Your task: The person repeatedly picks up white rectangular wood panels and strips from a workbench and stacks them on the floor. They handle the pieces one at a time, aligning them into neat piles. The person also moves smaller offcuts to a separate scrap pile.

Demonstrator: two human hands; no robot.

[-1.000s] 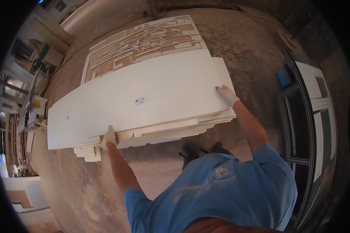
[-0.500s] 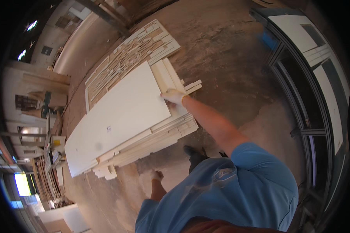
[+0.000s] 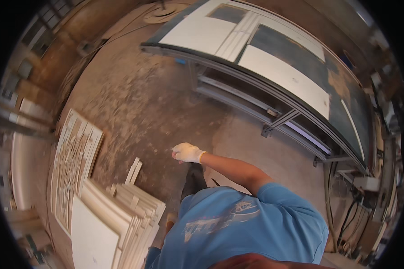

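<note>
Right hand [image 3: 187, 153] half-curled, seemingly empty | left hand [image 3: 171, 218] near right edge of stack [image 3: 146, 206], I can't tell its grip | white board [image 3: 92, 233] likely stiff, heavy: hold opposite edges

Your blue short-sleeved T-shirt [image 3: 278, 224] carries a pale chest print [image 3: 246, 209], and your right hand [image 3: 187, 153] wears a white fabric glove [image 3: 194, 154]. The long metal-framed table [image 3: 283, 51] shows dark green between flat white rectangular panels [image 3: 274, 71]. Left of that table, the stack of flat rectangular boards [image 3: 139, 210] is cream-white, and the dusty floor [image 3: 134, 103] is brown, mottled paler.
</note>
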